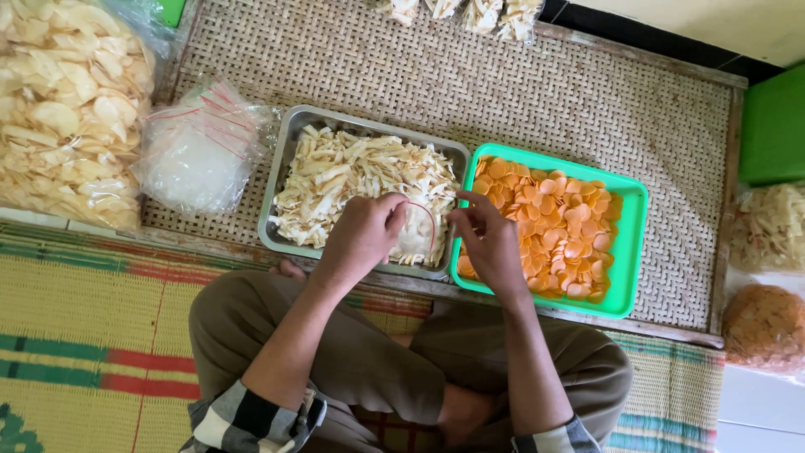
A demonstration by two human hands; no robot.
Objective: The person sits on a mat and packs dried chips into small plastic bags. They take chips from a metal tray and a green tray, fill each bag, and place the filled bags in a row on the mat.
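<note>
Person seen from above: olive-brown trousers cover both legs. Checked sleeves in grey, black and white are rolled to the elbows, leaving the forearms bare. Left hand and right hand wear no gloves or rings.

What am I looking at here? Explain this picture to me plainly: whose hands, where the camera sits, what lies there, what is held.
There is one picture, taken by a camera worn on a person's head, looking down at their crossed legs and bare hands. The left hand and right hand hold a small clear bag with a red strip between them, over a metal tray of pale crackers. Beside it sits a green tray of round orange crackers. Both rest on a low woven table. A stack of empty clear bags and a big bag of pale crackers lie to the left.
</note>
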